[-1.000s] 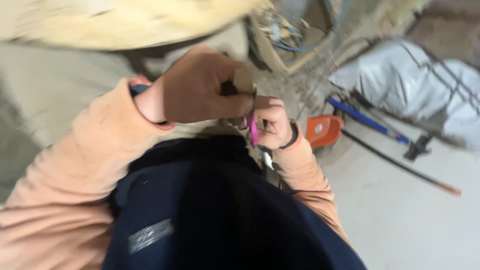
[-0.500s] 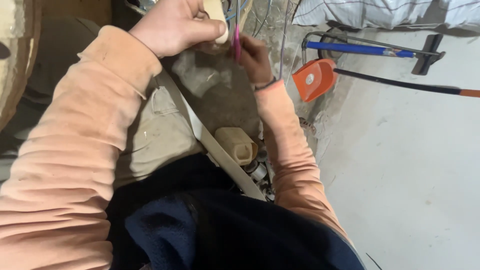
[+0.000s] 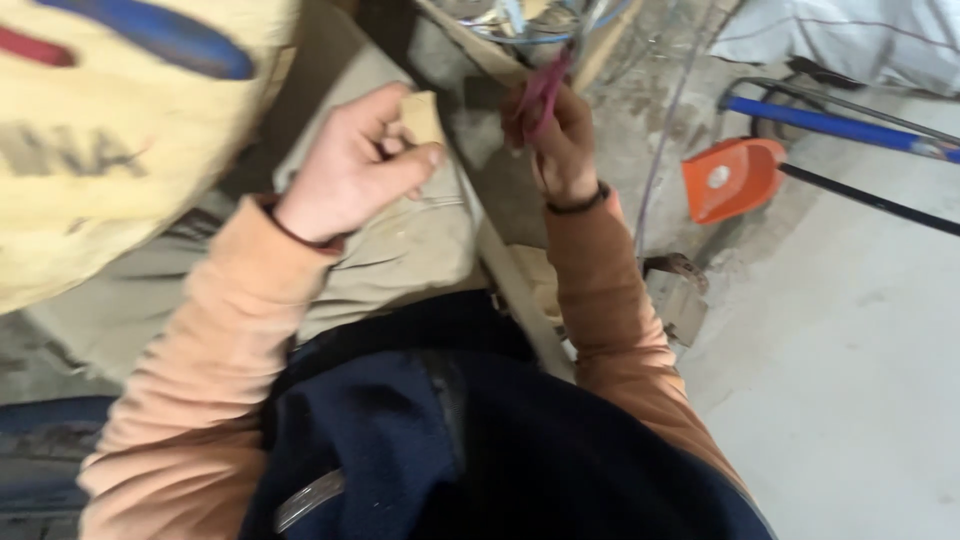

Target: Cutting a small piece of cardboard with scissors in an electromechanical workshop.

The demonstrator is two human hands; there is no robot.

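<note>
The left hand (image 3: 350, 175) holds a small tan block (image 3: 422, 118) tight in its fingers. The right hand (image 3: 562, 145) grips a pink tool (image 3: 543, 92) up by the wires (image 3: 520, 25). The tool could slip and nick a wire.

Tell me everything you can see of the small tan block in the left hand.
The small tan block looks like pale wood or foam, matte, with squared edges and a flat face; blur hides finer detail. Only its upper part shows. The left hand pinches it, thumb along its lower edge and fingers curled behind. It is held upright above the beige cloth, apart from the right hand.
</note>
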